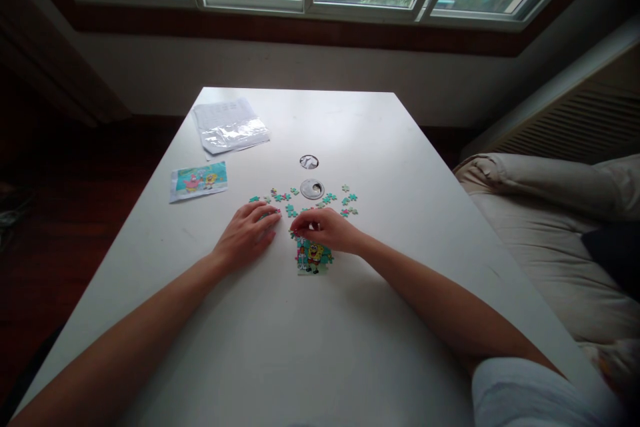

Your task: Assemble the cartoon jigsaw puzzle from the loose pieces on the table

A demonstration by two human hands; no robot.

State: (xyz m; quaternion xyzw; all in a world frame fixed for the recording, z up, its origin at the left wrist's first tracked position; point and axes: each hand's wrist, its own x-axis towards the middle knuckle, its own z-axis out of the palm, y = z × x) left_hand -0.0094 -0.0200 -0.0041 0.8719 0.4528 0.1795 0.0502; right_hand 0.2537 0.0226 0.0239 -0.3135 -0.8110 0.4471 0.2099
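Note:
A partly joined jigsaw puzzle (314, 257) with a yellow cartoon figure lies flat on the white table. Above its top left edge, my right hand (327, 228) pinches a small puzzle piece (293, 233) between thumb and fingertips. My left hand (249, 230) rests on the table to the left, fingers stretched out and apart, its tips beside loose pieces. Several loose teal puzzle pieces (327, 199) are scattered beyond both hands. Part of the puzzle's top edge is hidden behind my right hand.
A picture sheet (200, 181) with cartoon figures lies on the table (350, 127) at left, with papers in a clear plastic sleeve (233, 125) behind it. A round grommet cover (313, 189) sits near a hole (309, 161) in the tabletop. A beige sofa (540, 240) stands at right.

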